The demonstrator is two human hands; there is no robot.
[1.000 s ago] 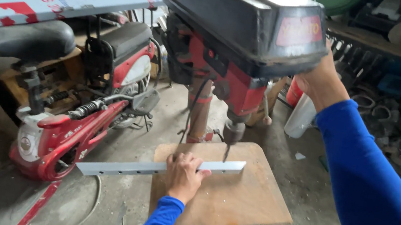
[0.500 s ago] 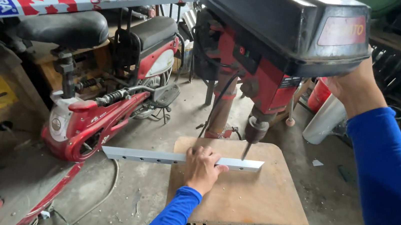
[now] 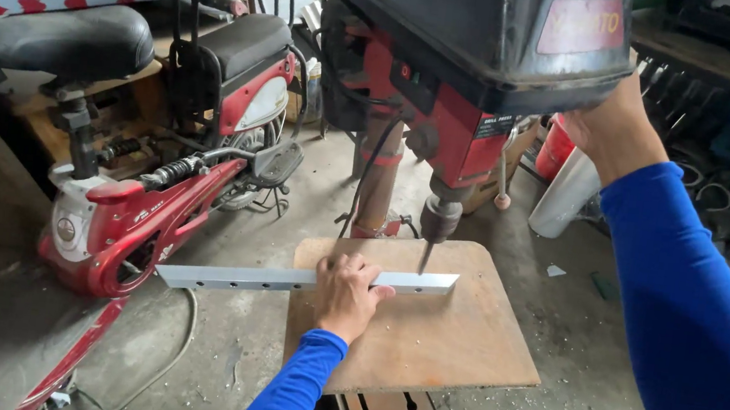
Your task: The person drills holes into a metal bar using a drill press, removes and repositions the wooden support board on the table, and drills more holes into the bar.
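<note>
Drill bit (image 3: pixel 425 256) lowered — left hand (image 3: pixel 345 296) pinning metal strip (image 3: pixel 283 279)

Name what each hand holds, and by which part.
Left hand presses the metal bar down near its middle. Right hand reaches beside the drill press; its grip is hidden.
</note>
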